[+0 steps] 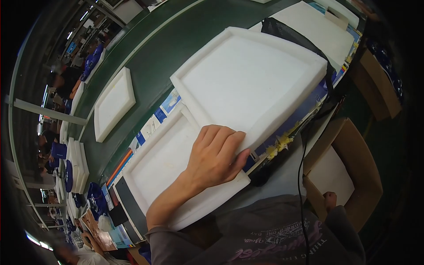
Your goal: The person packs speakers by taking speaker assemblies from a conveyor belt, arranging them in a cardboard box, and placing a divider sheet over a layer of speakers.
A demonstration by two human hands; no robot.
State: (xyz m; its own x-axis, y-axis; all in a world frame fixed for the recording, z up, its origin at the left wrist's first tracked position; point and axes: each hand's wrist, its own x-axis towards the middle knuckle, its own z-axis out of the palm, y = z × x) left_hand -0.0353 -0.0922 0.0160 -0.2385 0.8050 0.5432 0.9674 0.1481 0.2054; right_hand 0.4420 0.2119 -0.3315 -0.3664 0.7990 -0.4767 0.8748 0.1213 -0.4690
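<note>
My left hand (216,154) is closed over the near corner of a white foam tray (254,79), its fingers curled on the rim and the thumb low at the side. This shallow tray has a raised edge and rests partly over a second white foam tray (163,165), which lies beneath my left forearm. My right hand (330,200) hangs low beside an open cardboard box (371,176). It looks like a closed fist, with nothing visible in it, though only a small part shows.
Another foam tray (114,106) lies on the green conveyor belt (152,55). Black mesh fabric (289,33) sticks out behind the large tray. A black cable (300,176) runs down in front of me. Stacked foam trays (77,165) and people at work line the left side.
</note>
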